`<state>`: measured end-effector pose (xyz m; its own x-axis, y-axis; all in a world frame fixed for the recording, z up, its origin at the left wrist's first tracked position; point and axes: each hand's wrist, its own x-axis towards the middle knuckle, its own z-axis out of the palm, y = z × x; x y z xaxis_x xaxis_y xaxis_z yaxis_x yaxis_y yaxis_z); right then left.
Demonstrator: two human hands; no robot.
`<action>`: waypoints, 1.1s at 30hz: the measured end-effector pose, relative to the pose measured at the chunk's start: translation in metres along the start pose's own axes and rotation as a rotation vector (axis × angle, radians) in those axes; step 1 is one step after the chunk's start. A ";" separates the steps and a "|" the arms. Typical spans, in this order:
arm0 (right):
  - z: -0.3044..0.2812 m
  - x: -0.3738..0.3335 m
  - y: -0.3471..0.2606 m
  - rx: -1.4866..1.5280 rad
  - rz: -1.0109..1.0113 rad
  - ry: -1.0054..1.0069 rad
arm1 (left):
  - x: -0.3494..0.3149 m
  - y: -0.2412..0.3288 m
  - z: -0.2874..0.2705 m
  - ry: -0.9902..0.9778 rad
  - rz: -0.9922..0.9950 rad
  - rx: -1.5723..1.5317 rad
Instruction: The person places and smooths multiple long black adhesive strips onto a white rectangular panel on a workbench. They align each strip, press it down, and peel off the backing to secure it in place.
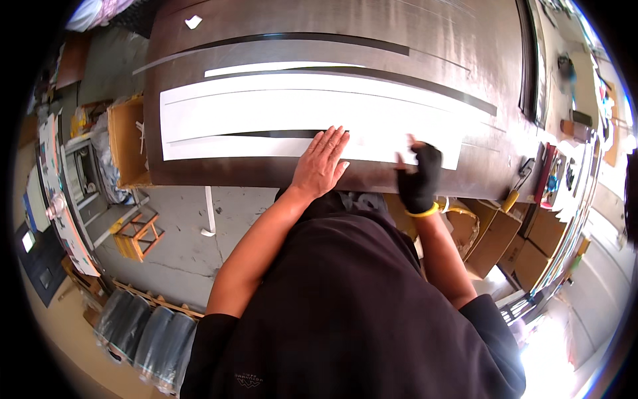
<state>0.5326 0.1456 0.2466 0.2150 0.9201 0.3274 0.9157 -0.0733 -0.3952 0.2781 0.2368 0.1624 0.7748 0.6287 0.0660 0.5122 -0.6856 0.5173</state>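
A long white sheet point(252, 110) lies across the dark table. Along its near side, a white strip point(232, 147) is parted from it by a narrow gap where a dark surface shows. My left hand point(320, 163) is bare and lies flat, its fingertips over the gap and its palm by the strip and the table's near edge. Over the sheet's right part is my right hand point(420, 176), in a black glove that leaves the fingertips bare, with a yellow band at the wrist. Its thumb and a finger stand apart, slightly blurred, and I see nothing held; the other fingers are hidden.
Dark strips point(306, 36) and a thin white strip point(279, 66) lie farther back on the table point(219, 174). A white scrap point(193, 22) is at the far left. Cardboard boxes point(495, 236) stand below right, another box point(129, 143) at left, and a small wooden stool point(138, 236) on the floor.
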 end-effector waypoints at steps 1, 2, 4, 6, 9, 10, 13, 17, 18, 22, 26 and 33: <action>-0.001 0.016 -0.026 0.143 0.041 -0.146 | 0.001 0.000 0.001 0.001 0.003 0.005; 0.013 0.023 -0.040 0.235 0.210 -0.236 | 0.002 0.001 0.002 0.001 0.011 0.013; 0.052 0.018 -0.045 0.152 0.420 -0.427 | 0.006 0.002 0.001 -0.016 0.015 0.010; 0.075 0.013 -0.034 0.151 0.415 -0.429 | 0.008 0.005 0.002 -0.033 0.010 0.006; 0.079 0.013 -0.017 0.246 0.507 -0.458 | 0.008 0.008 0.006 -0.058 -0.015 0.025; 0.075 0.010 -0.008 0.224 0.504 -0.474 | 0.008 0.008 0.008 -0.059 -0.022 0.027; 0.051 -0.001 0.033 0.166 0.506 -0.576 | 0.002 0.005 0.017 -0.056 -0.035 0.057; -0.040 -0.110 0.269 -0.160 0.622 -0.523 | 0.006 0.008 0.012 -0.037 -0.034 0.033; -0.093 -0.199 0.372 -0.189 0.739 -0.313 | 0.015 0.008 0.017 -0.049 -0.002 -0.018; -0.367 -0.389 0.464 -0.719 1.286 -0.073 | 0.011 0.007 0.017 0.023 -0.025 -0.138; -0.419 -0.523 0.455 -0.263 1.937 0.117 | -0.001 0.004 0.018 0.130 -0.058 -0.300; -0.184 -0.637 0.243 -0.597 1.704 -0.705 | 0.001 0.009 0.004 0.121 -0.075 -0.261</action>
<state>0.6811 -0.5296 0.1000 0.8509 -0.2942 -0.4353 -0.0630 -0.8796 0.4714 0.2848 0.2297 0.1640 0.6805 0.7240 0.1130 0.4416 -0.5283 0.7252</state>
